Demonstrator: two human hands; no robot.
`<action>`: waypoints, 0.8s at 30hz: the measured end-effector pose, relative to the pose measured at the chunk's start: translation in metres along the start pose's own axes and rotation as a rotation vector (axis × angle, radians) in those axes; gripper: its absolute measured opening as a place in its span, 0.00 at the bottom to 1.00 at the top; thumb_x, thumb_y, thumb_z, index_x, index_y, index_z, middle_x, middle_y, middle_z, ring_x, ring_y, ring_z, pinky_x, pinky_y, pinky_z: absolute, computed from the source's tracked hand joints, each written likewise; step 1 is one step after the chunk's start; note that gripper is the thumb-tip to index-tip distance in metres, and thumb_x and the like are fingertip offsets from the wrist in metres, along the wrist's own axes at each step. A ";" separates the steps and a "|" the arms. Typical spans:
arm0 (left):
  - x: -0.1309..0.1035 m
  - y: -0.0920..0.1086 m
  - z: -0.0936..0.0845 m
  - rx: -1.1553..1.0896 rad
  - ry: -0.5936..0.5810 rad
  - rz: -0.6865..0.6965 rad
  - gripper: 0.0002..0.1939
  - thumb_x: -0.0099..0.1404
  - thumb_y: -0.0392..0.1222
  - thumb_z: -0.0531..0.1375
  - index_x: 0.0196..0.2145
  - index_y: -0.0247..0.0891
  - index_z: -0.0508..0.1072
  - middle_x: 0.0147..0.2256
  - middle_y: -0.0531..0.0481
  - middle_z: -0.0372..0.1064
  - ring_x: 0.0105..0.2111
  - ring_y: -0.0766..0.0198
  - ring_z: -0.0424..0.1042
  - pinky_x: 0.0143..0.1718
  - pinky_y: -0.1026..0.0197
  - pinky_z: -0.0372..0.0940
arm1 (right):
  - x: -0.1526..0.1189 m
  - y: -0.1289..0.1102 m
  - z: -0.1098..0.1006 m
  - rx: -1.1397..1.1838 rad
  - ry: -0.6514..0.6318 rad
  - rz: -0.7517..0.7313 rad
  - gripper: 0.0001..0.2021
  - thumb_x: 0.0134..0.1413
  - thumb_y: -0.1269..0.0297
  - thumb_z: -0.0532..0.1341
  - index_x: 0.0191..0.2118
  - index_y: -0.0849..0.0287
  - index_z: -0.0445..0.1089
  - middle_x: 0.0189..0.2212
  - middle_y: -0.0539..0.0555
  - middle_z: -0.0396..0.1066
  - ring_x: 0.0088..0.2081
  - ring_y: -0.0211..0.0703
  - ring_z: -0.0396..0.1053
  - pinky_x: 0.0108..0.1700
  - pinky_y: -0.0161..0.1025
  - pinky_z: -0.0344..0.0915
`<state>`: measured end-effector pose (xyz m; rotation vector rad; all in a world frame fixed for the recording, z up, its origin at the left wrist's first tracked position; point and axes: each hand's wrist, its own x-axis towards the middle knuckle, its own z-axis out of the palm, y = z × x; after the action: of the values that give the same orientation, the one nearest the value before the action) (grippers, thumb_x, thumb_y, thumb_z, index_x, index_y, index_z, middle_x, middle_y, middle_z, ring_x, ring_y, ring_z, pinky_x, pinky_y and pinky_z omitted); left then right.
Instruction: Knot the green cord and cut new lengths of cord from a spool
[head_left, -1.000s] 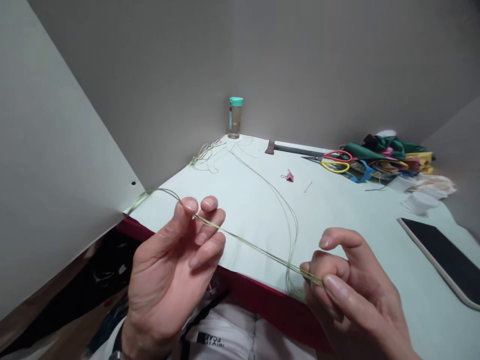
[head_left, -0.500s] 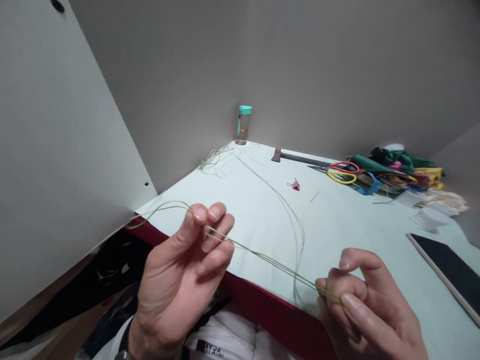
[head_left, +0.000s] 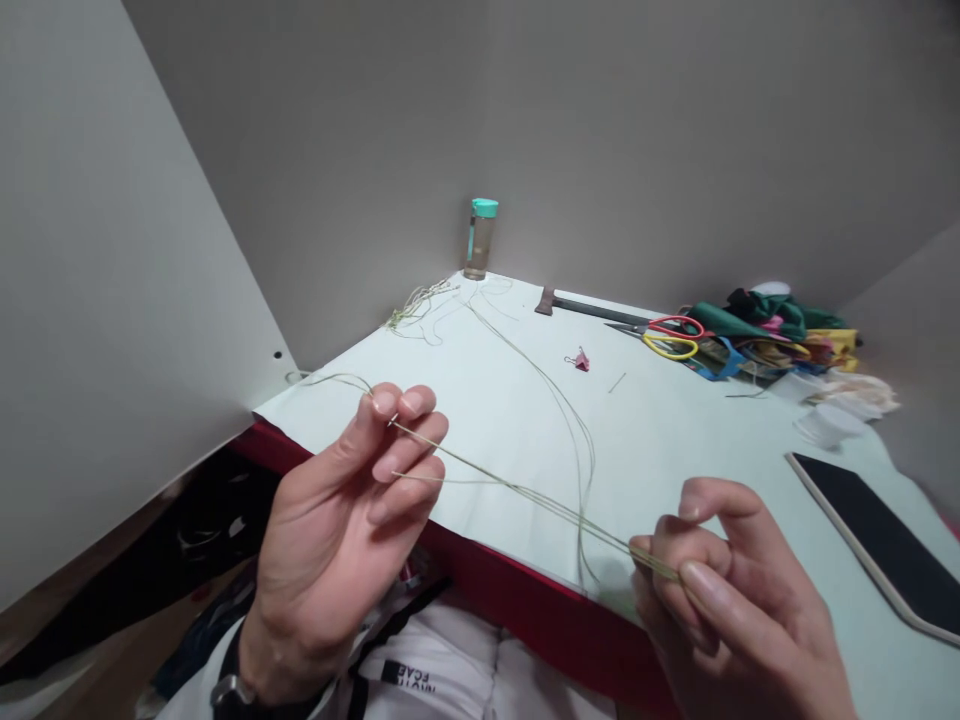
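Thin green cords [head_left: 517,488] run between my two hands above the front of the table. My left hand [head_left: 360,510], palm up, pinches them between thumb and index finger, and a loop sticks out to the left past the fingertips. One loose cord end lies across its lower fingers. My right hand [head_left: 735,590] grips the bundle between thumb and bent index finger. More cord trails from near that hand in a long curve over the table toward the back corner, where a tangled bunch of cords [head_left: 412,305] lies.
A bottle with a teal lid [head_left: 480,240] stands in the back corner. Along the back lie a dark bar [head_left: 600,308], scissors [head_left: 667,338] and a heap of coloured fabric [head_left: 772,320]. A pink binder clip [head_left: 579,360] sits mid-table. A phone [head_left: 870,540] lies at right.
The cord end has slipped free of the left pinch and now rests across the lower fingers. The loop at left is smaller and straighter. The view has shifted slightly.
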<state>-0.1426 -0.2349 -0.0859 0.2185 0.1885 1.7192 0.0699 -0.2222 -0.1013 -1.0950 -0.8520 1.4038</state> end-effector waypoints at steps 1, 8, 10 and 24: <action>0.002 0.000 -0.001 -0.006 0.017 -0.013 0.14 0.72 0.24 0.52 0.32 0.30 0.73 0.31 0.48 0.69 0.21 0.73 0.68 0.19 0.73 0.68 | 0.002 -0.003 -0.001 -0.010 0.010 -0.006 0.26 0.37 0.54 0.79 0.38 0.51 0.64 0.17 0.41 0.56 0.20 0.29 0.49 0.23 0.30 0.49; 0.013 -0.002 -0.008 0.088 0.139 -0.054 0.22 0.75 0.24 0.41 0.30 0.31 0.69 0.27 0.52 0.60 0.17 0.75 0.63 0.17 0.75 0.63 | 0.025 -0.036 -0.014 -0.062 -0.220 -0.261 0.12 0.49 0.63 0.73 0.38 0.50 0.71 0.16 0.43 0.53 0.17 0.31 0.48 0.18 0.31 0.50; 0.014 -0.002 -0.012 0.170 0.153 -0.059 0.21 0.74 0.24 0.42 0.29 0.31 0.69 0.26 0.54 0.57 0.17 0.76 0.61 0.17 0.76 0.62 | 0.030 -0.046 -0.013 -0.062 -0.258 -0.301 0.08 0.53 0.65 0.70 0.38 0.50 0.72 0.16 0.43 0.51 0.18 0.32 0.47 0.18 0.32 0.49; 0.024 -0.018 -0.044 0.804 -0.053 -0.266 0.24 0.62 0.52 0.71 0.53 0.41 0.82 0.22 0.59 0.51 0.20 0.74 0.44 0.17 0.72 0.45 | 0.039 -0.096 0.024 -0.203 -0.247 -0.336 0.12 0.52 0.78 0.59 0.33 0.52 0.72 0.17 0.44 0.52 0.18 0.31 0.49 0.16 0.29 0.44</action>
<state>-0.1400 -0.2083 -0.1316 0.7896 0.8315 1.2959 0.0795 -0.1689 -0.0099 -0.8855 -1.3158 1.2009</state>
